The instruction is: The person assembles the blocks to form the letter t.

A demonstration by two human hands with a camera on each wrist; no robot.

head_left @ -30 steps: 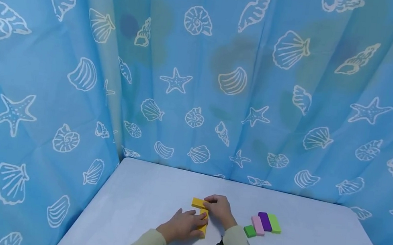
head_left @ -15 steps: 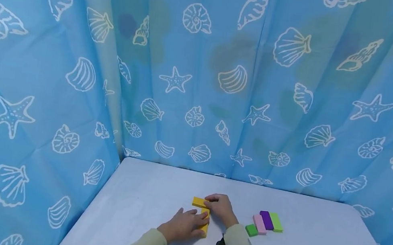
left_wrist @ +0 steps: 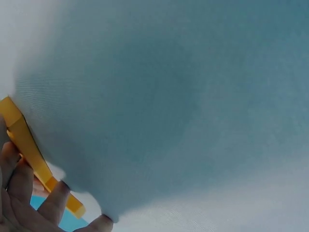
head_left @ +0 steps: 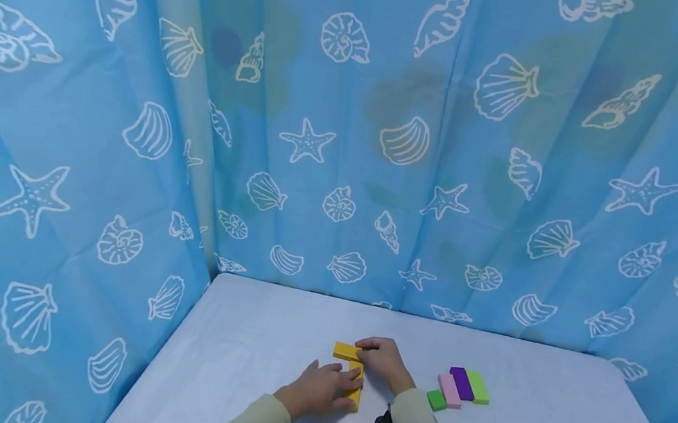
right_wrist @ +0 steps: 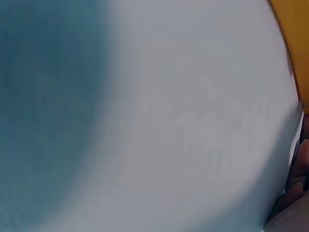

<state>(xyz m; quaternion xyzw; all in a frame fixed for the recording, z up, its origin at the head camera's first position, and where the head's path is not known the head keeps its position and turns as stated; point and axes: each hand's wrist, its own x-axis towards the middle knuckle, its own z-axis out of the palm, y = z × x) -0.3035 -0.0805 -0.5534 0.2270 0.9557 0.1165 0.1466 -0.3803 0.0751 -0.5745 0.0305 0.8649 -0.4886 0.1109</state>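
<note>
Two yellow blocks lie at right angles on the white table in the head view. The near yellow block [head_left: 353,401] points away from the person, and my left hand [head_left: 317,388] holds it with thumb and fingers along its length. Other left fingertips [left_wrist: 62,187] spread past it in the left wrist view. Across its far end lies the far yellow block [head_left: 346,351], its right end pinched by my right hand [head_left: 383,360]. Only a few curled fingers [right_wrist: 301,159] and a strip of yellow show at the right edge of the right wrist view.
Right of my right hand, a green block [head_left: 436,400], a pink block [head_left: 450,390], a purple block [head_left: 462,383] and a lime block [head_left: 478,388] lie side by side on the white table [head_left: 554,417]. A blue shell-patterned curtain [head_left: 347,142] borders the table behind and left.
</note>
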